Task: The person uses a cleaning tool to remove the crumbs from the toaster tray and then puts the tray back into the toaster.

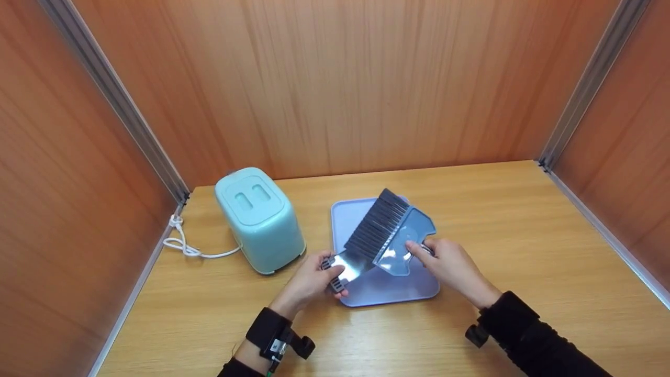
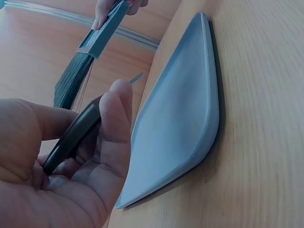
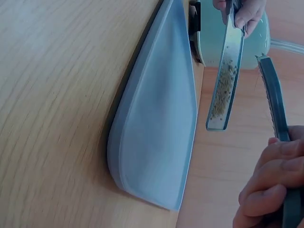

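My left hand (image 1: 313, 276) grips the dark slotted end of a metal crumb tray (image 1: 353, 265), thumb on top. In the right wrist view, brown crumbs (image 3: 223, 92) lie along the crumb tray. With my right hand (image 1: 454, 264) I hold a blue-grey brush (image 1: 405, 241) by its handle. Its dark bristles (image 1: 374, 225) angle toward the upper left, partly covering the crumb tray in the head view. From the wrist views, the brush and crumb tray appear apart. Both are above a lavender serving tray (image 1: 346, 215), which lies on the table.
A mint-green toaster (image 1: 269, 230) with a lidded top stands left of the serving tray. Its white cord (image 1: 191, 250) lies coiled by the left wall. Wooden panels (image 1: 356, 89) enclose the table (image 1: 528, 235) at the back and both sides.
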### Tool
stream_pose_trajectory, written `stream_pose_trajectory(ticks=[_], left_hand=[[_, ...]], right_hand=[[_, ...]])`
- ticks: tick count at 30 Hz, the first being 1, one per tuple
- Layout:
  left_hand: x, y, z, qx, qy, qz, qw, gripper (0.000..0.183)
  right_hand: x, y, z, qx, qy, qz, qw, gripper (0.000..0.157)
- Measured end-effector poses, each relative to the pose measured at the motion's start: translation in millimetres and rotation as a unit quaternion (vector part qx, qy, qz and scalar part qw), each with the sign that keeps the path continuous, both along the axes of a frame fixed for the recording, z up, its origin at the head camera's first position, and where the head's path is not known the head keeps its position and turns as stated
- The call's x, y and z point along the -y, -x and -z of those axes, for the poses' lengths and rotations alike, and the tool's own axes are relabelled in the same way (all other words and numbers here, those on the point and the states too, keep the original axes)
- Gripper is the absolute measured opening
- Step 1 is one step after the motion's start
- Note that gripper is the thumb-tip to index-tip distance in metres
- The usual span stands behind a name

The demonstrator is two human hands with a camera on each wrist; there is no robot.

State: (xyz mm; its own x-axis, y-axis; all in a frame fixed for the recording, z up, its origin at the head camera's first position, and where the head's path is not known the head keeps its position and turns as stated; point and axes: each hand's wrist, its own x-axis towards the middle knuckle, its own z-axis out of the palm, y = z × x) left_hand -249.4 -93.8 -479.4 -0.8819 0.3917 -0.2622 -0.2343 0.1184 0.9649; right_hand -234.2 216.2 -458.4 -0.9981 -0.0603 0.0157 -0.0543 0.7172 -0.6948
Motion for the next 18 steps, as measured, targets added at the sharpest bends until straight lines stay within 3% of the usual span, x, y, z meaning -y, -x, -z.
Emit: stream_pose_trajectory(ticks=[8,18], left_hand=[[-2,-1.2,-1.6,0.000,-0.001,-0.001,1.0000,0.030],[2,2.6,-6.8,-0.015,0.037,-0.005,0.9992,0.026]], right_hand=[[23,-0.4,3.3,-0.017,-0.055,-0.030,0.998,0.056],[25,0.6,4.6,-0.069,-0.115,-0.039,0.990,0.055]])
